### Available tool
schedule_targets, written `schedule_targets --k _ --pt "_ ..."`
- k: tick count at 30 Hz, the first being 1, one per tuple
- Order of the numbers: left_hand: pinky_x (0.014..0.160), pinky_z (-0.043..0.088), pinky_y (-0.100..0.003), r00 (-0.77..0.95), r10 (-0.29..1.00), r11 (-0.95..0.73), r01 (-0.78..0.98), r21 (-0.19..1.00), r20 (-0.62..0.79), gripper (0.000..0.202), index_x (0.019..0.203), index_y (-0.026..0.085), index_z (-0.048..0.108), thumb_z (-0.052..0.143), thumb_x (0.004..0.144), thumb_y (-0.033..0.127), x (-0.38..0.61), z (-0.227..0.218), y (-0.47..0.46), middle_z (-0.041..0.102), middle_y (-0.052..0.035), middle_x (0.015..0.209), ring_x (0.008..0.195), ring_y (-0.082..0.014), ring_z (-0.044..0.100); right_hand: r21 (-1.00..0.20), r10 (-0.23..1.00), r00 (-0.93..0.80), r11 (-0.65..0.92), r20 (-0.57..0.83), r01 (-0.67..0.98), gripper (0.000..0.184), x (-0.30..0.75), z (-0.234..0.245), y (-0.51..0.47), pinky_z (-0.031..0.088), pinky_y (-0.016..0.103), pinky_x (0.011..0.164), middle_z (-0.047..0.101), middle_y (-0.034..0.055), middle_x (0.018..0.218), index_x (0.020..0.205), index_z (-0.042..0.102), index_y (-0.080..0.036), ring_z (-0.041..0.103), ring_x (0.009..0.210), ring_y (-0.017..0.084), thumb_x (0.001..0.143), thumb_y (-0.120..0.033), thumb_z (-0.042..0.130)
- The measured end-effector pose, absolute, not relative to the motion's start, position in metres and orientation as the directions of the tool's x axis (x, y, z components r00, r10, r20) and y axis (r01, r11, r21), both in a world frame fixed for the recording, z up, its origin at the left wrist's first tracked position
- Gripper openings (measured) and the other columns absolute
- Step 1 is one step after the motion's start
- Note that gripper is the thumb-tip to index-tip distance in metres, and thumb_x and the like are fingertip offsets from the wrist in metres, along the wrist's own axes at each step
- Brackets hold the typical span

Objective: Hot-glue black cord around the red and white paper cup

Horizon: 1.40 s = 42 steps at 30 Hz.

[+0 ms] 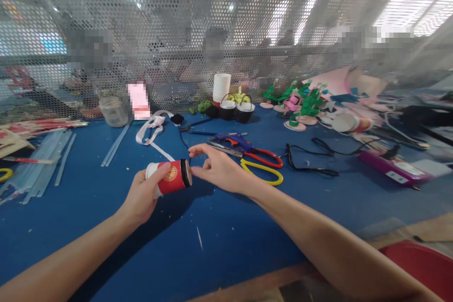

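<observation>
My left hand (141,196) is wrapped round a red and white paper cup (170,180), which lies tilted on its side above the blue table. Several turns of black yarn (184,172) circle the cup near its right end. Just right of that end, my right hand (215,167) has thumb and forefinger bent around the thin strand of yarn. The strand runs back to a small black yarn ball (177,119). White ribbon (143,134) lies behind the cup.
Scissors with red and yellow handles (264,177) and a blue glue gun (233,140) lie beyond my right hand. Glue sticks (44,165) spread at left. Black buckets (244,112), stacked white cups (222,87) and green craft plants (311,101) stand behind. A purple box (392,167) is at right.
</observation>
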<state>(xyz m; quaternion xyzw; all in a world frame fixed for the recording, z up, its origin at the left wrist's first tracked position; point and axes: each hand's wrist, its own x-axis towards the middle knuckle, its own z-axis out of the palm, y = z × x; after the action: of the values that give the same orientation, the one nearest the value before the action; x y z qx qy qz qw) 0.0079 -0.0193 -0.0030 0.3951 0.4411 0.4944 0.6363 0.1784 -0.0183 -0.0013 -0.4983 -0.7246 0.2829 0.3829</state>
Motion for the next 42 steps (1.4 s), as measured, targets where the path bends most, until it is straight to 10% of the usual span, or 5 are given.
schedule_targets --k 9,14,21,31,42 --pt "0.042 0.039 -0.017 0.14 0.985 0.128 -0.227 0.965 -0.098 0.014 0.056 0.014 0.064 0.072 0.052 0.025 0.006 -0.006 -0.021 0.061 0.0015 0.048 0.042 -0.0086 0.052 -0.717 0.95 -0.118 0.296 0.288 0.631 0.014 0.19 -0.002 -0.011 0.035 0.021 0.05 0.053 -0.0017 0.054 0.065 0.053 -0.016 0.046 0.048 0.008 0.077 -0.017 0.045" --pt "0.039 0.034 -0.018 0.135 0.99 -0.025 -0.055 0.998 0.032 0.018 0.051 0.013 0.063 0.067 0.058 0.029 0.003 -0.009 -0.021 0.054 0.0015 0.043 0.039 -0.0085 0.044 -0.956 0.977 -0.208 0.017 -0.046 0.293 0.032 0.184 0.005 -0.018 0.029 0.017 0.035 0.048 -0.0029 0.048 0.065 0.051 -0.014 0.038 0.035 0.004 0.084 -0.034 0.034" --pt "0.038 0.03 -0.018 0.289 0.941 -0.234 0.176 0.956 0.177 0.006 0.054 0.014 0.065 0.066 0.056 0.02 0.002 -0.002 -0.028 0.051 0.0033 0.043 0.039 -0.0075 0.036 -0.958 0.912 -0.335 -0.276 -0.235 -0.079 0.027 0.17 0.002 -0.025 0.018 0.013 0.031 0.042 -0.007 0.044 0.057 0.039 -0.016 0.027 0.032 0.001 0.081 -0.028 0.043" --pt "0.049 0.042 -0.021 0.367 0.902 0.302 -0.159 0.94 -0.227 0.023 0.065 0.01 0.067 0.065 0.061 0.033 0.002 0.001 -0.012 0.064 -0.0069 0.06 0.051 -0.013 0.054 -0.919 0.94 -0.337 0.18 0.055 0.351 0.019 0.174 0.007 -0.029 0.029 0.017 0.039 0.048 -0.0049 0.05 0.061 0.047 -0.016 0.038 0.04 0.004 0.078 -0.024 0.046" --pt "0.043 0.035 -0.017 0.327 0.933 0.168 -0.021 0.986 -0.152 0.016 0.056 0.012 0.062 0.07 0.055 0.026 0.003 -0.006 -0.021 0.059 0.0022 0.047 0.041 -0.0067 0.047 -0.736 0.855 -0.291 0.518 0.429 0.436 0.027 0.168 -0.002 -0.032 0.04 0.029 0.08 0.061 0.0065 0.095 0.096 0.055 -0.016 0.054 0.09 0.015 0.085 -0.025 0.033"
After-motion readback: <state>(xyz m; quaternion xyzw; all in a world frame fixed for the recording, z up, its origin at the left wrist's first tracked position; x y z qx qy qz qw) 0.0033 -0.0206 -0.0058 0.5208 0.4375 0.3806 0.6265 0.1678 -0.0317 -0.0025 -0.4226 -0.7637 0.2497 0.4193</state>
